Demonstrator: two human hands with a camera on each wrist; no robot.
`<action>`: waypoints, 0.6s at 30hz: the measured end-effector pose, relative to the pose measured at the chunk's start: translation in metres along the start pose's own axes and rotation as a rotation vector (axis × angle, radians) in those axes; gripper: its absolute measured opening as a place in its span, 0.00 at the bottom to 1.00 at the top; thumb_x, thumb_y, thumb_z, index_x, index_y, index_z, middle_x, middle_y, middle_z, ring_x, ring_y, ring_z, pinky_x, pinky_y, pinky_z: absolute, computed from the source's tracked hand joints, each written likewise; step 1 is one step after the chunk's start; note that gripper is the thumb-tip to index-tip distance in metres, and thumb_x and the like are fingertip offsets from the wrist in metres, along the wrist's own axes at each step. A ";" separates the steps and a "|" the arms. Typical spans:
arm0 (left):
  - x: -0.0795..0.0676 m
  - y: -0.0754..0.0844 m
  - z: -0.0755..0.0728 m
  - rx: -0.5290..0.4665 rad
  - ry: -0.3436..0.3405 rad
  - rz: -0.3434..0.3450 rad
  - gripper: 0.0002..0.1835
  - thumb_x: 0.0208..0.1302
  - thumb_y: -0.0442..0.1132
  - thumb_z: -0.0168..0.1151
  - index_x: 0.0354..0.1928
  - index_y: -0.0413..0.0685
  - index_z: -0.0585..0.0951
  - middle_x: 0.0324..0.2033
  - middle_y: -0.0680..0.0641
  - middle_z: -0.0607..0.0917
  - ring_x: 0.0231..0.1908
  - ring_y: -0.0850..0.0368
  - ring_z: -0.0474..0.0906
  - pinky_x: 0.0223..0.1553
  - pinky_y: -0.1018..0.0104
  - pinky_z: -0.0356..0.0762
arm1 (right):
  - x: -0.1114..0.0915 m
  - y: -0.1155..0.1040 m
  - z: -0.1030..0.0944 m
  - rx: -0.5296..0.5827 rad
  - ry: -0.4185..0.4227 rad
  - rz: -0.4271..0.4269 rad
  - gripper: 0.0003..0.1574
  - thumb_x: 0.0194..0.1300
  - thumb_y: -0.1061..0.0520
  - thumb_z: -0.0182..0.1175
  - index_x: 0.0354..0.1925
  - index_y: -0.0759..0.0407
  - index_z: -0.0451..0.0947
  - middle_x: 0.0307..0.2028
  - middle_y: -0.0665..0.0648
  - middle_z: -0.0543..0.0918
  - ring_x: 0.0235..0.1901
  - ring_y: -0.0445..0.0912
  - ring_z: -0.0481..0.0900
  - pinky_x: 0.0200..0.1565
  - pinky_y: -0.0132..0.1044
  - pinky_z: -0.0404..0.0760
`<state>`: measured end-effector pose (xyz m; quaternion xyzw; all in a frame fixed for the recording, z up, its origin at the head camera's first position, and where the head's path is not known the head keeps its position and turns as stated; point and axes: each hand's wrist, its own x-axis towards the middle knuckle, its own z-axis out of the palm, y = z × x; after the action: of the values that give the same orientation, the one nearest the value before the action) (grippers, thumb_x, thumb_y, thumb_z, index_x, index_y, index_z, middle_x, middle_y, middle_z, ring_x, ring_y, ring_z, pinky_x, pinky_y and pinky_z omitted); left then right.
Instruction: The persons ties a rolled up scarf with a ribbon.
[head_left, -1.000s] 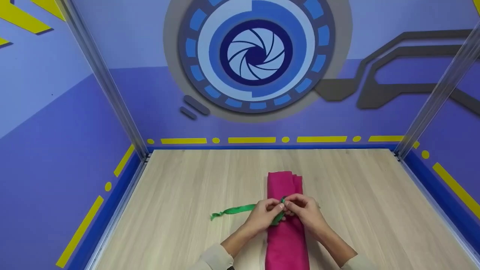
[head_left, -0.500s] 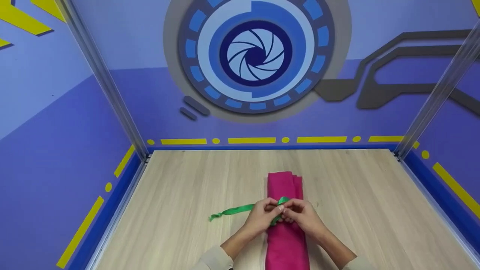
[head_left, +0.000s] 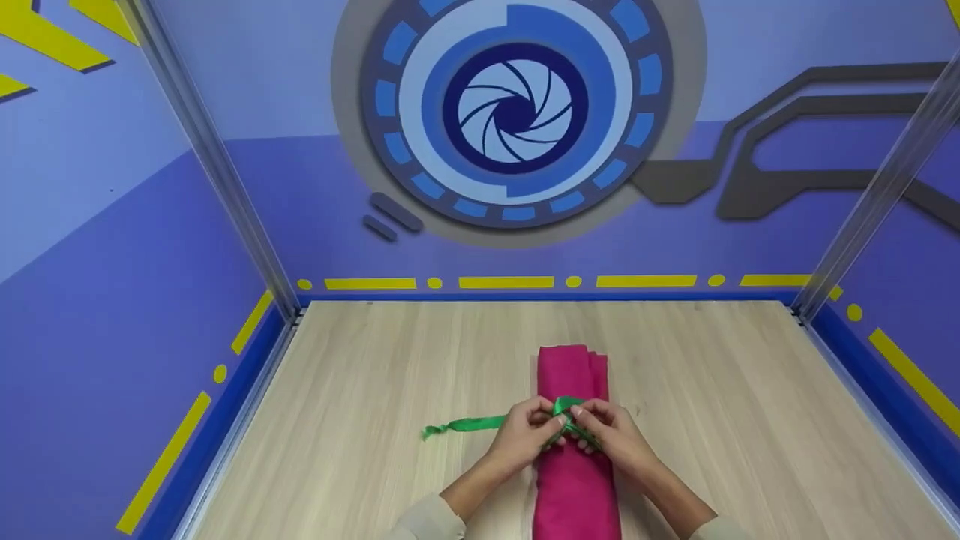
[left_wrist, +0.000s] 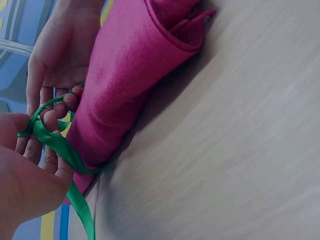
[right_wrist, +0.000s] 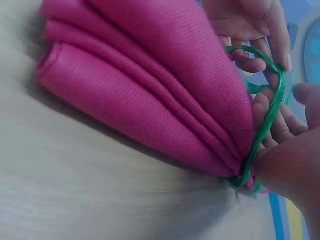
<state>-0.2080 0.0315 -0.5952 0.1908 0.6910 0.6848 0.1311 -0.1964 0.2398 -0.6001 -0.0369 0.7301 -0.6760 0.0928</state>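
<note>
A folded magenta cloth (head_left: 576, 491) lies lengthwise on the table, with a green ribbon (head_left: 480, 424) passed round its middle. Over the cloth, my left hand (head_left: 520, 436) pinches the ribbon between thumb and fingers. My right hand (head_left: 616, 435) pinches another part just to the right, the fingertips of both hands close together. Between them the ribbon makes a loop, plain in the left wrist view, where the green band (left_wrist: 62, 147) crosses at the fingertips. From the right wrist, the ribbon (right_wrist: 270, 117) runs up from the gathered cloth (right_wrist: 150, 95). Fingers partly hide the crossing.
The light wood table (head_left: 375, 375) extends on both sides of the cloth. One frayed ribbon end trails to the left of my left hand. Purple-blue panels and metal posts (head_left: 217, 172) border the table at the back and sides.
Right fingertips have shifted slightly down, then apart to the right. A wider green loop now shows between the hands. The cloth and the trailing ribbon end stay nearly in place.
</note>
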 end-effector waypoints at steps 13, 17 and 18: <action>-0.001 -0.002 0.001 0.009 -0.057 -0.038 0.04 0.76 0.33 0.63 0.47 0.39 0.80 0.40 0.49 0.90 0.40 0.61 0.84 0.43 0.69 0.83 | -0.002 0.003 -0.003 -0.003 -0.052 -0.071 0.18 0.77 0.55 0.64 0.51 0.71 0.79 0.44 0.60 0.84 0.43 0.47 0.80 0.44 0.36 0.81; -0.001 -0.003 0.001 -0.017 -0.050 -0.040 0.05 0.76 0.31 0.63 0.47 0.37 0.80 0.40 0.48 0.89 0.40 0.58 0.86 0.45 0.65 0.86 | -0.003 0.002 -0.003 0.016 -0.030 -0.083 0.18 0.76 0.57 0.66 0.50 0.72 0.77 0.44 0.61 0.83 0.43 0.47 0.80 0.42 0.36 0.81; -0.001 -0.003 0.001 -0.025 -0.049 -0.044 0.04 0.76 0.31 0.63 0.47 0.37 0.80 0.40 0.47 0.89 0.40 0.57 0.86 0.45 0.63 0.86 | -0.003 0.001 -0.003 0.018 -0.022 -0.082 0.18 0.75 0.57 0.66 0.50 0.72 0.77 0.44 0.61 0.83 0.42 0.47 0.80 0.42 0.35 0.80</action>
<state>-0.2074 0.0318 -0.5985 0.1907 0.6831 0.6854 0.1654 -0.1937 0.2438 -0.6009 -0.0732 0.7208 -0.6853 0.0733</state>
